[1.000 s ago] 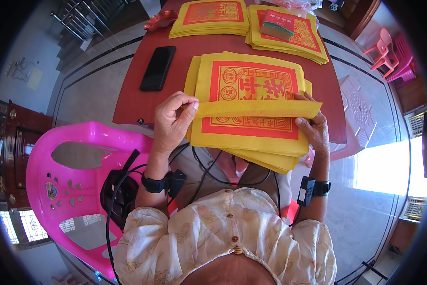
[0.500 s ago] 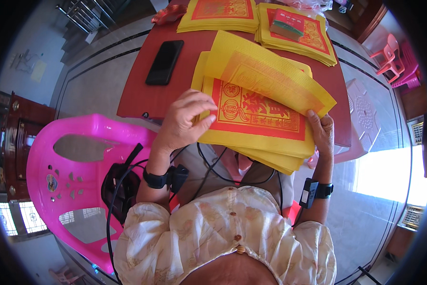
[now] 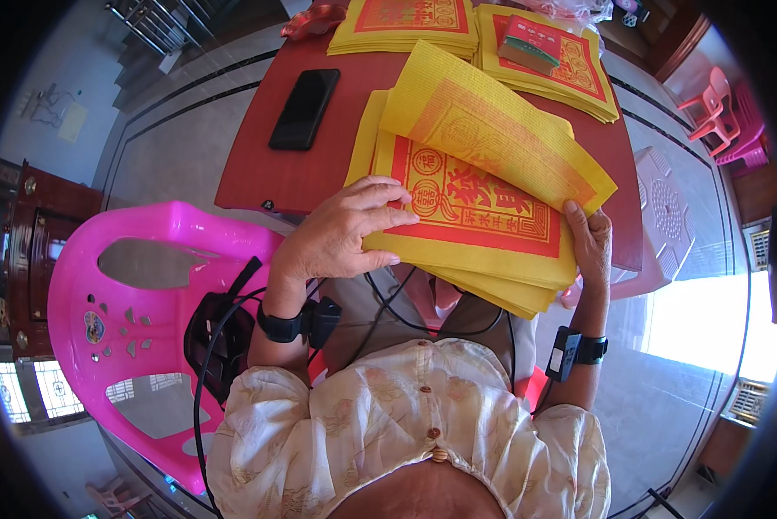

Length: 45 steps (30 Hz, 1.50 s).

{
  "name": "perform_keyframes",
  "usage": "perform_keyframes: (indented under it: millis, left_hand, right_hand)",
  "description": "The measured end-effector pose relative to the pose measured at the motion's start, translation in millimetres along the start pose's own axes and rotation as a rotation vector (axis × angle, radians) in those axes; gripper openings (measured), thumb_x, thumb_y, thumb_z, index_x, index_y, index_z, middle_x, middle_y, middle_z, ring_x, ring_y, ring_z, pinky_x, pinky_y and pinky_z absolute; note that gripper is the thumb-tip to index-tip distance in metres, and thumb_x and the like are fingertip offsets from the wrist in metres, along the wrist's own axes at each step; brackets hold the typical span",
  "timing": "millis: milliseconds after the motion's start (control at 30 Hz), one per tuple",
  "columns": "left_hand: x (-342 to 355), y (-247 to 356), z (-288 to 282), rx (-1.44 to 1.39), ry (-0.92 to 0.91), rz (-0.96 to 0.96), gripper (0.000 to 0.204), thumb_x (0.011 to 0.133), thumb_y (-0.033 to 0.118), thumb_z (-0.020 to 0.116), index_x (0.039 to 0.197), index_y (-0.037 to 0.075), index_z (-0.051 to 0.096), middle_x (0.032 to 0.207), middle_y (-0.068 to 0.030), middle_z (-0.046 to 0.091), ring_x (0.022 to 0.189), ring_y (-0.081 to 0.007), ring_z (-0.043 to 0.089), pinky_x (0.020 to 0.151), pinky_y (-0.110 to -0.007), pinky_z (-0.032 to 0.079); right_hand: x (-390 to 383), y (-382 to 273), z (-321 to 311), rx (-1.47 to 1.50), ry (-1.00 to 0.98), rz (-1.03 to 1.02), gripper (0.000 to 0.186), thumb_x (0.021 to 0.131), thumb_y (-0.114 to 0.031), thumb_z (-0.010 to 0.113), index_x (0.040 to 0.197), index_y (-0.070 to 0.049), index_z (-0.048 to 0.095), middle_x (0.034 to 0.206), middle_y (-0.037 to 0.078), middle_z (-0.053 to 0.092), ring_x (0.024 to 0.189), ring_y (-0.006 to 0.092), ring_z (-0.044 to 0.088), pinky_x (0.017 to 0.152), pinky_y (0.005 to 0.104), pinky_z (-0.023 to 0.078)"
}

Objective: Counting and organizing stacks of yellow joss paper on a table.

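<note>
A stack of yellow joss paper sheets point(image 3: 492, 251) with red printed panels overhangs the table's near edge, above my lap. My right hand point(image 3: 591, 242) pinches its right edge, thumb on top and fingers hidden below. Several top sheets are folded back toward the far side, their plain yellow underside point(image 3: 501, 121) facing up. My left hand point(image 3: 345, 227) lies at the stack's left edge, fingers stretched over the exposed red print and thumb apart along the near corner.
The red table point(image 3: 254, 164) holds a black phone point(image 3: 304, 109), two more joss paper stacks point(image 3: 403, 26) at the back, and a small red-green box point(image 3: 531, 43) on the right one. A pink plastic chair point(image 3: 68, 285) is at my left, a pale stool point(image 3: 665, 208) at right. Cables cross my lap.
My left hand has come down and right, from beside the stack onto its left edge. The right hand keeps its hold, and the folded-back sheets stay nearly the same.
</note>
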State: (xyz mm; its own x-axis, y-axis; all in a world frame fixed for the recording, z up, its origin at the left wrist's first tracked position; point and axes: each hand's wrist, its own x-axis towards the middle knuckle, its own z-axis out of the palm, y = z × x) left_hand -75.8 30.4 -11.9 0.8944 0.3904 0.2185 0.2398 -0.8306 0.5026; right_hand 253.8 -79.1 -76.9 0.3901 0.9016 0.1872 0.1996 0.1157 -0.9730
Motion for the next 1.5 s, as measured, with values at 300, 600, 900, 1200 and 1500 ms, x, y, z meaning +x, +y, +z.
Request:
perform_keyframes:
  millis: [300,600,900,1200,1500]
  left_hand:
    - [-1.1,-1.7,1.8,-0.012,-0.008,-0.002,0.056,0.056,0.011,0.078,0.11,0.009,0.061,0.12,-0.011,0.052,0.115,-0.0292,0.046,0.097,-0.038,0.039]
    - [-1.5,-2.3,1.5,-0.037,-0.016,-0.008,0.054,0.057,0.01,0.076,0.11,0.008,0.061,0.121,-0.0115,0.051,0.116,-0.0297,0.045,0.097,-0.038,0.038]
    - [-1.9,-3.1,1.8,-0.031,-0.029,0.008,0.053,0.06,0.005,0.068,0.112,0.009,0.06,0.122,-0.0125,0.05,0.116,-0.0302,0.044,0.098,-0.039,0.037]
    - [-0.7,2.3,4.5,0.033,-0.027,0.002,0.056,0.058,0.005,0.069,0.113,0.009,0.059,0.12,-0.012,0.049,0.116,-0.0293,0.044,0.098,-0.037,0.038]
    - [-2.2,2.2,6.0,0.039,-0.019,0.006,0.056,0.058,0.005,0.068,0.113,0.009,0.06,0.12,-0.0118,0.049,0.115,-0.0292,0.044,0.098,-0.037,0.038]
  right_hand:
    - [0.3,1.6,1.9,0.018,0.001,-0.029,0.028,0.087,-0.02,0.061,0.079,0.007,0.06,0.085,0.005,0.054,0.071,0.0072,0.053,0.058,0.0225,0.042]
    - [-0.7,4.6,0.1,-0.001,0.0,-0.046,0.027,0.087,-0.019,0.061,0.077,0.007,0.059,0.083,0.005,0.053,0.069,0.0065,0.051,0.058,0.0222,0.042]
    - [-0.7,7.7,-1.1,-0.017,0.0,-0.047,0.028,0.087,-0.02,0.061,0.078,0.007,0.059,0.084,0.006,0.053,0.071,0.0063,0.05,0.058,0.0229,0.041]
    - [-1.5,6.1,1.2,-0.003,0.005,-0.036,0.028,0.087,-0.019,0.061,0.078,0.007,0.06,0.086,0.006,0.053,0.072,0.0072,0.051,0.06,0.0231,0.042]
    - [-2.1,7.4,1.3,-0.009,0.001,-0.025,0.029,0.087,-0.021,0.061,0.078,0.007,0.06,0.086,0.006,0.053,0.072,0.0079,0.052,0.06,0.0229,0.042]
